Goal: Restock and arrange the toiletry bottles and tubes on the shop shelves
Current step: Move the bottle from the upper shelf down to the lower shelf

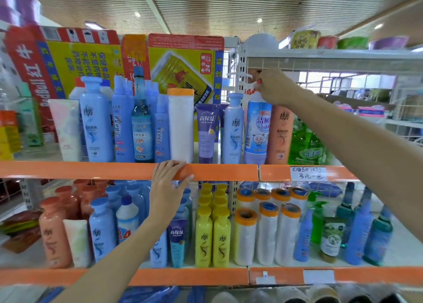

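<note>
From the head camera, the right hand [275, 87] reaches up to the top of a white-and-blue cleaner bottle [257, 128] on the upper shelf [91, 170], fingers pinched closed around its neck near the cap. That bottle stands upright at the shelf's front, between a light blue bottle [233, 128] on its left and an orange bottle [280, 133] on its right, touching or almost touching both. The left hand [168, 188] rests on the orange front rail of the same shelf, fingers spread and curled over its top edge, thumb along the rail's face, holding nothing else. Left of the light blue bottle stands a purple tube [207, 133], then a white roll [180, 124] with an orange cap. On the lower shelf [190, 276], yellow bottles [212, 234] stand in rows beside more white rolls [266, 229].
</note>
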